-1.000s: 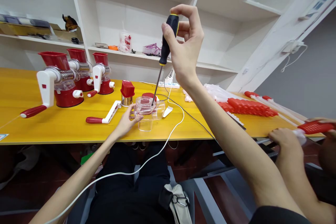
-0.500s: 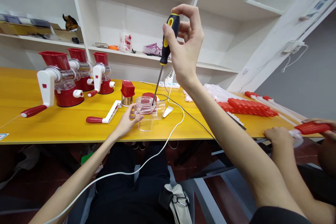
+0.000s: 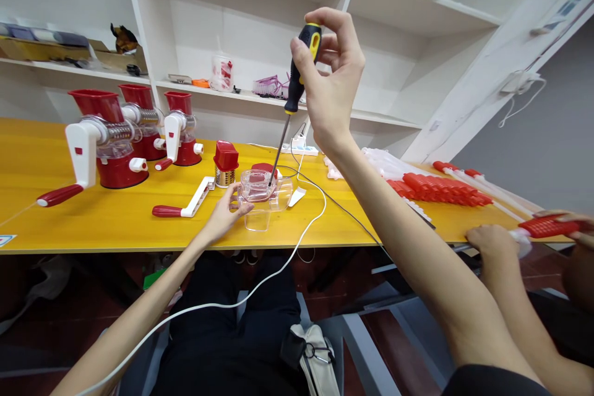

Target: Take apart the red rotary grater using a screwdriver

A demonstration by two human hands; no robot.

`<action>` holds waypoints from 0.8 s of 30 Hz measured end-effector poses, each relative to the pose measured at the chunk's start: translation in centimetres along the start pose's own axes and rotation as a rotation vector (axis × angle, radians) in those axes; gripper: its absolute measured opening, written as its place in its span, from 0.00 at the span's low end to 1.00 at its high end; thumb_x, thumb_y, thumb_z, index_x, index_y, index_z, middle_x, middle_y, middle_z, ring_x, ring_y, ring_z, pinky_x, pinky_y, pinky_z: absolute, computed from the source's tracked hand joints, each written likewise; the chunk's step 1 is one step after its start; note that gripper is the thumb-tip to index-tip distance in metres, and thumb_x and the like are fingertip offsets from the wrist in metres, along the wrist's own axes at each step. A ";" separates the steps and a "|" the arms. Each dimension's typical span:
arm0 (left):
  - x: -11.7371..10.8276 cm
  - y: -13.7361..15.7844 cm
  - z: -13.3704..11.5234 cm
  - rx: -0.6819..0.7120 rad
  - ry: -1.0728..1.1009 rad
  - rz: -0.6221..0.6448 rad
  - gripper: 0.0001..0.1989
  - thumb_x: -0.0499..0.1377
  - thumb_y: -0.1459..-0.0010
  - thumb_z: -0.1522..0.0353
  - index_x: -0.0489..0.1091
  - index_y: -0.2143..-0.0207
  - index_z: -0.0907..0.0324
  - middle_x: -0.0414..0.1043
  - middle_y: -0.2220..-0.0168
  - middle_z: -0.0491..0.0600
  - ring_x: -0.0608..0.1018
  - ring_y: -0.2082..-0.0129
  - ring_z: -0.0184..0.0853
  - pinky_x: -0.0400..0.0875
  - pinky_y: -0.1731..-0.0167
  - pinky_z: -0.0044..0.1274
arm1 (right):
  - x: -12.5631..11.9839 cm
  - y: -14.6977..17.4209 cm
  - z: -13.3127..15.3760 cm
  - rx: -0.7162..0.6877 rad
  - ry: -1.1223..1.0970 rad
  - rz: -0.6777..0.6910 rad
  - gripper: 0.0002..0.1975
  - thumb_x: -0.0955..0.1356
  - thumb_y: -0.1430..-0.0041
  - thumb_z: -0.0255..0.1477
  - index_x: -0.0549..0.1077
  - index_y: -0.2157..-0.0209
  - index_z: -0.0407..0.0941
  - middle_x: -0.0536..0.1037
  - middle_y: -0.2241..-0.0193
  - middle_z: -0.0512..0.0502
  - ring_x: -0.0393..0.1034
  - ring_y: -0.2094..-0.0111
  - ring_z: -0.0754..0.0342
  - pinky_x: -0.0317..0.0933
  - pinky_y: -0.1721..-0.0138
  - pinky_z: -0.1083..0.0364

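Observation:
My right hand (image 3: 336, 77) is raised, its thumb and fingers closed around the black and yellow handle of a screwdriver (image 3: 295, 83). The slanting shaft runs down to a clear plastic grater housing (image 3: 279, 198), where its tip sits inside the upper part. With fingers and thumb on the housing's left side, my left hand (image 3: 227, 213) grips it on the table. A red base piece (image 3: 264, 168) stands partly hidden behind it. Left of the housing are a red hopper (image 3: 226, 156) over a metal grating drum (image 3: 225, 177) and a white crank with a red handle (image 3: 188, 204).
Several assembled red and white drum graters (image 3: 114, 136) stand at the left on the yellow table (image 3: 185, 238). A white cable (image 3: 278, 272) crosses in front of me. Red ribbed parts (image 3: 440, 190) lie at right, where a co-worker's hands (image 3: 494, 241) hold another one.
The screwdriver handle has turned, its yellow stripe moving from the left side to the right. My right hand has shifted slightly right; my left hand and the housing stay put.

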State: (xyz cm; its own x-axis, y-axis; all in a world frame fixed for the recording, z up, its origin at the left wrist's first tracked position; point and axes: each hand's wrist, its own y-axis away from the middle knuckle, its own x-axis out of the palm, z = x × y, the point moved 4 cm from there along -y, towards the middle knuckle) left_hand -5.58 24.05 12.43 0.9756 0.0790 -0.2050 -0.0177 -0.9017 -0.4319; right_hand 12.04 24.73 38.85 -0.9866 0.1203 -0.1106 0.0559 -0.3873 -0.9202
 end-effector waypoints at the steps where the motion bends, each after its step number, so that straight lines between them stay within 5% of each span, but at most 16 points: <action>1: 0.0 0.0 0.0 0.005 -0.005 -0.003 0.34 0.63 0.45 0.50 0.60 0.42 0.55 0.66 0.40 0.54 0.71 0.41 0.47 0.72 0.48 0.32 | -0.1 0.0 0.1 -0.009 0.000 -0.028 0.09 0.68 0.45 0.42 0.67 0.61 0.65 0.72 0.61 0.53 0.69 0.55 0.50 0.71 0.56 0.48; 9: 0.1 0.0 0.1 -0.019 0.024 0.002 0.35 0.64 0.47 0.50 0.59 0.42 0.55 0.68 0.41 0.55 0.74 0.45 0.46 0.72 0.50 0.33 | 0.3 -0.1 -0.1 -0.054 -0.168 -0.058 0.08 0.65 0.45 0.40 0.68 0.61 0.61 0.72 0.70 0.52 0.70 0.66 0.50 0.69 0.65 0.50; 15: 0.0 0.0 0.0 -0.003 0.000 -0.006 0.34 0.63 0.46 0.50 0.59 0.42 0.55 0.66 0.40 0.54 0.72 0.43 0.46 0.72 0.50 0.32 | -0.1 0.2 0.6 -0.089 -0.091 -0.077 0.07 0.69 0.45 0.39 0.68 0.64 0.62 0.75 0.62 0.55 0.71 0.59 0.51 0.71 0.60 0.50; 24: -0.1 0.0 -0.2 0.011 -0.033 -0.018 0.34 0.63 0.46 0.50 0.61 0.43 0.55 0.68 0.41 0.53 0.71 0.42 0.48 0.71 0.49 0.32 | 0.3 -0.2 0.1 -0.099 -0.168 -0.062 0.08 0.65 0.45 0.37 0.69 0.62 0.59 0.74 0.68 0.52 0.70 0.66 0.50 0.68 0.64 0.49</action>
State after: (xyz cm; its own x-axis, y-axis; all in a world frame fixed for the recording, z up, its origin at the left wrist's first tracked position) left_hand -5.62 23.98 12.68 0.9679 0.1095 -0.2262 -0.0028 -0.8953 -0.4455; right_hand 11.72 24.75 39.03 -0.9999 -0.0166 0.0044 0.0006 -0.2907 -0.9568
